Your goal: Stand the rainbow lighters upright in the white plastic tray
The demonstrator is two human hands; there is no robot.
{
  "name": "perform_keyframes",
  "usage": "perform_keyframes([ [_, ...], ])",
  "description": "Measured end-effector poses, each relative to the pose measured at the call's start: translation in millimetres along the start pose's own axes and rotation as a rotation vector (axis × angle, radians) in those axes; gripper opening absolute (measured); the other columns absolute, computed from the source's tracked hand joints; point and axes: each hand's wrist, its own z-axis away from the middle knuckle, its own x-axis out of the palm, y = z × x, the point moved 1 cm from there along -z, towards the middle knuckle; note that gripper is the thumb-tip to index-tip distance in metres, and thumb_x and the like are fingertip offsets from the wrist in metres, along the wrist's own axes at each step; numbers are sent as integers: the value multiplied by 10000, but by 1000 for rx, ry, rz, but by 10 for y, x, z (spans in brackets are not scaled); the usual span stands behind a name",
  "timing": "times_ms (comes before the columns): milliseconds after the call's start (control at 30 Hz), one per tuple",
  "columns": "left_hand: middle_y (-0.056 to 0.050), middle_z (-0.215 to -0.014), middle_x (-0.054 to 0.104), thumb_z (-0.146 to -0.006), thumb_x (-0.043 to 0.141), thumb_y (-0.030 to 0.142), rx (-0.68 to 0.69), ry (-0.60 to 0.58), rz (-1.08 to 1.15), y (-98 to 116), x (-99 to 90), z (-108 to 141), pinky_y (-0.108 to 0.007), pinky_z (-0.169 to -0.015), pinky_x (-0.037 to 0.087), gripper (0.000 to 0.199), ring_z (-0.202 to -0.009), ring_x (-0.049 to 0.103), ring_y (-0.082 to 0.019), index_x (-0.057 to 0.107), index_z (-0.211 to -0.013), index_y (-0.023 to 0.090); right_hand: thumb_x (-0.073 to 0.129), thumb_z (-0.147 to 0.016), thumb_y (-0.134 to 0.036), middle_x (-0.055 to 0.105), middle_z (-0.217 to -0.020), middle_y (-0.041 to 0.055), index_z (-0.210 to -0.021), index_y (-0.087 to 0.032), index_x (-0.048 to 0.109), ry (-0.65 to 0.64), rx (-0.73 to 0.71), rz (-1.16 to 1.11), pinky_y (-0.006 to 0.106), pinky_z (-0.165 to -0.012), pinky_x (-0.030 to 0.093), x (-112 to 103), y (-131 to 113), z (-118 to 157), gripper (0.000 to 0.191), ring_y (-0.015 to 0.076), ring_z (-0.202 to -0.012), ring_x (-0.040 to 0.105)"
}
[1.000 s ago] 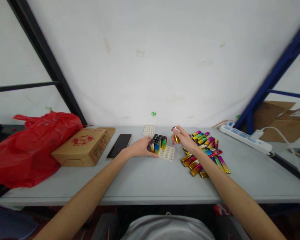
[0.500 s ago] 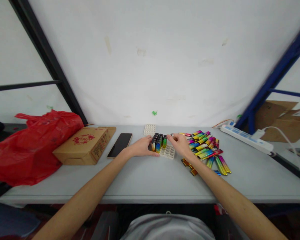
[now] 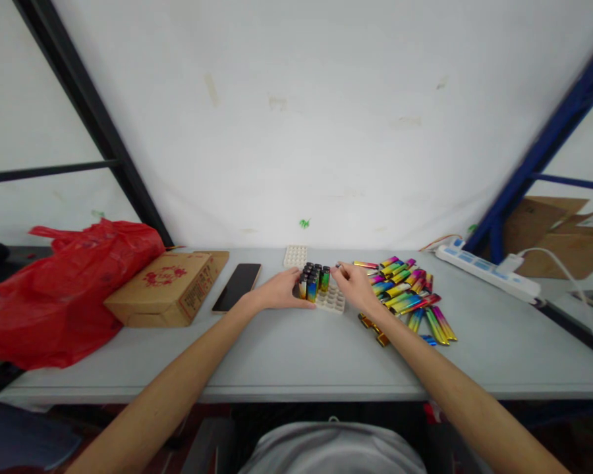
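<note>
A person's left hand (image 3: 281, 289) clasped a cluster of upright lighters (image 3: 311, 288) standing in a pale, pocketed tray (image 3: 332, 301) on a gray counter (image 3: 296, 362), while the right hand (image 3: 354, 286) pinched a lighter (image 3: 339, 264), mostly hidden by the fingers, near the tray's right side. Loose metallic lighters (image 3: 401, 288) lay heaped to the right; a phone (image 3: 237, 288) lay at left.

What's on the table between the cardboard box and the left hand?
A dark-screened phone lies flat on the table between the cardboard box and the left hand; the head view shows it.
</note>
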Motion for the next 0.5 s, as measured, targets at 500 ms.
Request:
perform_keyframes([
  [500,-95,-1154,702,-691,862,634,-1,11,34,-7,0,4,-402,-919,554,721,-1062,671,-322,661,-1217,184,407,-1077,-528,632,-793,39,-864,-216,583,-136,-229,49,287,-658,435,-201,-156,-5,417,177,-722,598],
])
